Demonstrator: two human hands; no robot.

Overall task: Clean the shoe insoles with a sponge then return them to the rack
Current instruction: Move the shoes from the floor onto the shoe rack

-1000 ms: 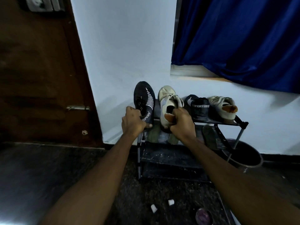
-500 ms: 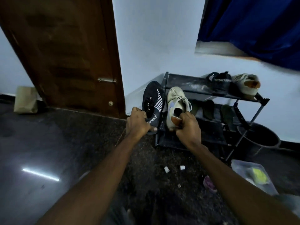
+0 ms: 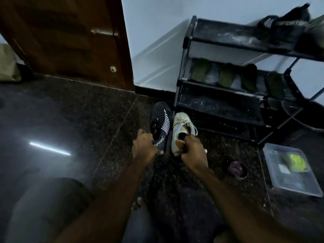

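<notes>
Left hand (image 3: 144, 146) gripped the heel of a black sport shoe (image 3: 160, 125). Right hand (image 3: 192, 151) gripped the heel of a beige sneaker (image 3: 184, 127). Hands apart, shoes side by side low at the dark floor, just in front of the shoe rack (image 3: 217, 106); floor contact unclear. Green insoles (image 3: 226, 77) lay in a row on the rack's middle shelf. Clear plastic tray (image 3: 296, 187) sat at right.

White "SPORT" lettering showing on the heel side of the black shoe (image 3: 161, 120) that the left hand (image 3: 143, 146) is gripping, similar white lettering on the second black shoe (image 3: 284, 21) sitting atop the rack (image 3: 219, 106), blurring beyond sure reading
</notes>
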